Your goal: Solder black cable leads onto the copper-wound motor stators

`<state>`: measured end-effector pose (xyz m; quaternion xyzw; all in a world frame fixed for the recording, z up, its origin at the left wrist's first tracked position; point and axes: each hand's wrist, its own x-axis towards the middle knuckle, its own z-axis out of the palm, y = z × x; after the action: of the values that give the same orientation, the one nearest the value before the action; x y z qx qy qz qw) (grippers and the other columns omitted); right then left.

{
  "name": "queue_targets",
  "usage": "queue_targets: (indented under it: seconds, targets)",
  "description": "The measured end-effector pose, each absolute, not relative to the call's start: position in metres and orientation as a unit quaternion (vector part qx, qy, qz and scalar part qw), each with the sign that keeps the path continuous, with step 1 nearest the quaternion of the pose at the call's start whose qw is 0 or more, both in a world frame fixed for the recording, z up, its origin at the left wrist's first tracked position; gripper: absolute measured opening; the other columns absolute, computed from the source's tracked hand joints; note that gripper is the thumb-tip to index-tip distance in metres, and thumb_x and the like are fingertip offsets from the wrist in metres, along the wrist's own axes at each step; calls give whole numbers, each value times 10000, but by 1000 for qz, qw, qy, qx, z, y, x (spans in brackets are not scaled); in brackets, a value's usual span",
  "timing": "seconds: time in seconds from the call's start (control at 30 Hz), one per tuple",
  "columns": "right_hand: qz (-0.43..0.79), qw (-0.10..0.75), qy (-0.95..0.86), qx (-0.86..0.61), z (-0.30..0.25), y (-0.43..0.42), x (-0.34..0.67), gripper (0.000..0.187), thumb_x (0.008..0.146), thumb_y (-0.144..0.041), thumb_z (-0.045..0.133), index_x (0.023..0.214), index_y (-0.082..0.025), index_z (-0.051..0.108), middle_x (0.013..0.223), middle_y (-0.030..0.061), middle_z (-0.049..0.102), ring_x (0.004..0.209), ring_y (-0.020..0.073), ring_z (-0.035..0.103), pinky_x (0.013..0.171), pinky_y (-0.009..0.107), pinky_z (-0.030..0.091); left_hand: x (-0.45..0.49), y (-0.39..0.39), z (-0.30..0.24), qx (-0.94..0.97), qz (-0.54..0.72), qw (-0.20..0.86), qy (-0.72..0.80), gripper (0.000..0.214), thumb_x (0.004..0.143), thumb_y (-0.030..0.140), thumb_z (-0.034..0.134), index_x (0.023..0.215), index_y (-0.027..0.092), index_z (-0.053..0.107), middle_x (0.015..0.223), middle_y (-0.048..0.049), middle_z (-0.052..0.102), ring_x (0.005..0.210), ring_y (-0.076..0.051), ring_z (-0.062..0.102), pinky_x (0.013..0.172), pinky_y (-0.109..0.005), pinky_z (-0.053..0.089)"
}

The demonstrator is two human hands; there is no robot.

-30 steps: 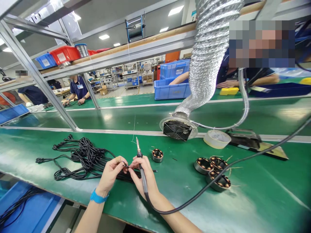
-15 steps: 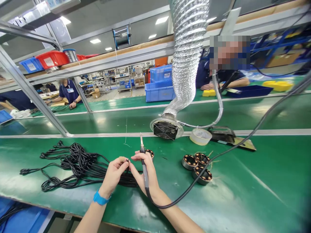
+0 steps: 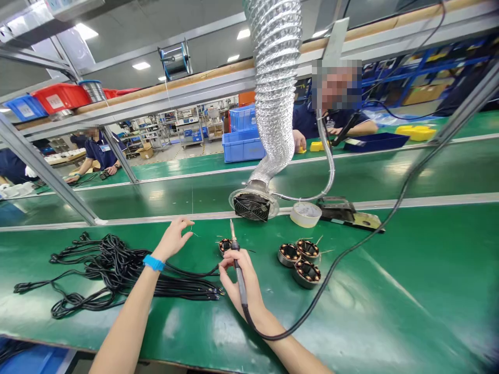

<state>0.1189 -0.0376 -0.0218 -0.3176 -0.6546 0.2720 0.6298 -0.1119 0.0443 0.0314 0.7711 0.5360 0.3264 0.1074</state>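
My right hand [image 3: 240, 280] grips a soldering iron [image 3: 236, 259] with its tip pointing up and away; its black cord [image 3: 351, 244] runs off to the right. The same fingers pinch the end of a black cable [image 3: 195, 273]. My left hand [image 3: 174, 237], with a blue wristband, reaches forward and pinches the thin solder wire [image 3: 192, 208] that hangs from above. A small copper-wound stator [image 3: 224, 244] lies just beyond the iron's tip. A bundle of black cables [image 3: 105, 270] lies on the green bench [image 3: 390, 291] to the left.
Three more stators [image 3: 301, 258] sit to the right. A fume fan [image 3: 252, 205] on a silver duct [image 3: 273, 93], a tape roll [image 3: 306, 214] and an iron stand [image 3: 346, 212] stand at the bench's back edge. Other people [image 3: 331, 114] work across the conveyor.
My left hand has let go of the cable end and moved forward to the hanging solder wire. My right hand keeps the iron and cable. The view has shifted to the right.
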Motion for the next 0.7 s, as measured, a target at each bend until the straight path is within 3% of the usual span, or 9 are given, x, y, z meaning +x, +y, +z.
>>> queue_targets:
  seconds: [0.1, 0.13, 0.2, 0.33, 0.43, 0.6, 0.7]
  targets:
    - [258, 625, -662, -324, -22, -39, 116, 264, 864, -58, 494, 1057, -236, 518, 965, 19, 492, 763, 137, 607, 751, 286, 511, -120, 69, 18, 802, 255, 97, 531, 195, 795, 177, 675, 981, 185, 736, 1175, -136, 651, 1127, -301, 579, 1041, -488, 423]
    - [257, 623, -663, -327, -23, -39, 116, 269, 862, -57, 492, 1061, -236, 518, 953, 15, 487, 764, 137, 604, 749, 282, 509, -120, 72, 14, 805, 248, 105, 529, 114, 816, 194, 658, 899, 185, 735, 1122, -132, 668, 1087, -294, 599, 1026, -481, 437]
    - [258, 623, -658, -335, -22, -39, 116, 280, 858, -57, 491, 1072, -236, 517, 935, 7, 479, 763, 136, 601, 751, 279, 507, -117, 73, 9, 803, 254, 122, 526, 179, 894, 248, 574, 802, 182, 712, 1020, -121, 694, 1004, -271, 632, 971, -448, 474]
    - [270, 637, -629, -355, -22, -34, 118, 286, 854, -56, 503, 1074, -237, 521, 936, 1, 480, 763, 131, 603, 760, 278, 508, -105, 51, 19, 776, 306, 191, 517, 383, 1018, 350, 358, 996, 151, 684, 811, -71, 697, 772, -193, 652, 776, -331, 526]
    - [284, 654, -602, -360, -22, -27, 118, 295, 849, -55, 529, 1075, -243, 526, 946, 0, 489, 768, 131, 600, 756, 278, 513, -85, 26, 35, 758, 325, 292, 484, 386, 1013, 400, 413, 1020, 139, 698, 621, -9, 625, 603, -150, 583, 650, -267, 484]
    - [285, 678, -574, -360, -20, -20, 114, 274, 856, -64, 564, 1052, -254, 532, 1000, 9, 507, 804, 131, 600, 758, 273, 523, -47, -4, 45, 820, 292, 291, 396, 303, 988, 325, 503, 869, 168, 733, 969, -81, 709, 897, -186, 626, 818, -281, 460]
    - [280, 682, -572, -361, -17, -19, 113, 259, 865, -68, 570, 1038, -257, 529, 980, 2, 510, 786, 122, 606, 733, 258, 524, -41, -7, 40, 811, 289, 314, 399, 305, 992, 307, 499, 816, 166, 705, 854, -52, 679, 802, -165, 599, 754, -265, 441]
